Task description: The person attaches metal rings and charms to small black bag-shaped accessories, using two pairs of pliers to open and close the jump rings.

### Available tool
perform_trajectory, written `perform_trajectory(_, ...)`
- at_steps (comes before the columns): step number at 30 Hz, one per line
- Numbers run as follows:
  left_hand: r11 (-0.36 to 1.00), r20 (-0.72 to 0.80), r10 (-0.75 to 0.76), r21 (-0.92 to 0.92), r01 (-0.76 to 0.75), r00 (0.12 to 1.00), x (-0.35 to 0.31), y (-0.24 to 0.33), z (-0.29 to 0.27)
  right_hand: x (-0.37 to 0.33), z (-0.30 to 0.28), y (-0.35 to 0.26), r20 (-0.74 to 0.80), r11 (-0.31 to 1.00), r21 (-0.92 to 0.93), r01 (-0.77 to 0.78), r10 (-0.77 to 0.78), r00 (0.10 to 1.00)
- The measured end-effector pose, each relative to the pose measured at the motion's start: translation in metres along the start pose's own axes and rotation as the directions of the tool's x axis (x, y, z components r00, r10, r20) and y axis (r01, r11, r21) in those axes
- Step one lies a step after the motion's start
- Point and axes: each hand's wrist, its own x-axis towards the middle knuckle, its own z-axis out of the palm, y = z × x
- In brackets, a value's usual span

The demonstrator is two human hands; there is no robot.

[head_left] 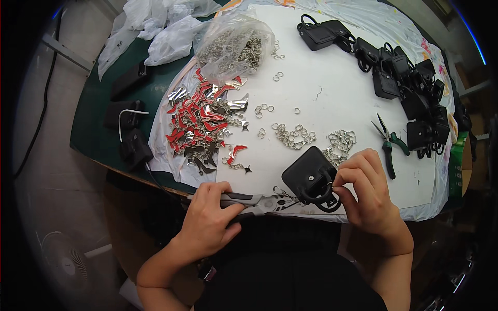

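Observation:
My left hand (210, 215) is wrapped round the handles of a pair of pliers (267, 203) with grey and black grips. The pliers' jaws point right and meet the lower edge of a small black handbag (306, 170), close to a metal clasp (282, 192). My right hand (365, 192) pinches a small metal ring (330, 184) at the bag's looped handle; the fingertips partly cover it. The bag lies flat at the table's near edge, with a silver stud on its face. Linked rings and clasps (340, 145) lie just beyond it.
Red and silver boot-shaped charms (205, 119) are heaped at left, below a clear bag of metal rings (233, 52). Loose rings (293, 136) are scattered mid-table. Green-handled needle-nose pliers (389, 145) lie at right, near several black mini bags (386, 83). Black devices (124, 114) sit far left.

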Motion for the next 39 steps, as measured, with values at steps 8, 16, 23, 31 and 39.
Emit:
perform_trajectory(8,0.973,-0.118,-0.063,-0.226,0.035,0.991,0.013,0.002,-0.031,0.0,-0.003,-0.009,0.026,0.997,-0.024,0.073,-0.073,0.997)
perform_trajectory(16,0.988,-0.163,0.155,0.006,-0.156,0.974,0.031,0.007,-0.036,0.001,0.001,-0.014,0.041,0.993,0.075,0.095,-0.098,0.994)
perform_trajectory(23,0.976,-0.144,0.215,0.074,-0.206,0.966,0.032,0.01,-0.045,0.003,-0.001,-0.014,0.053,0.984,0.14,0.108,-0.116,0.992)
perform_trajectory(31,0.976,-0.102,0.208,0.086,-0.2,0.973,0.032,0.012,-0.048,0.005,0.003,-0.015,0.052,0.979,0.148,0.138,-0.147,0.988)
perform_trajectory(39,0.977,-0.024,0.205,0.057,-0.204,0.978,0.039,0.01,-0.043,-0.005,0.01,-0.01,0.035,0.985,0.155,0.069,-0.075,0.997)
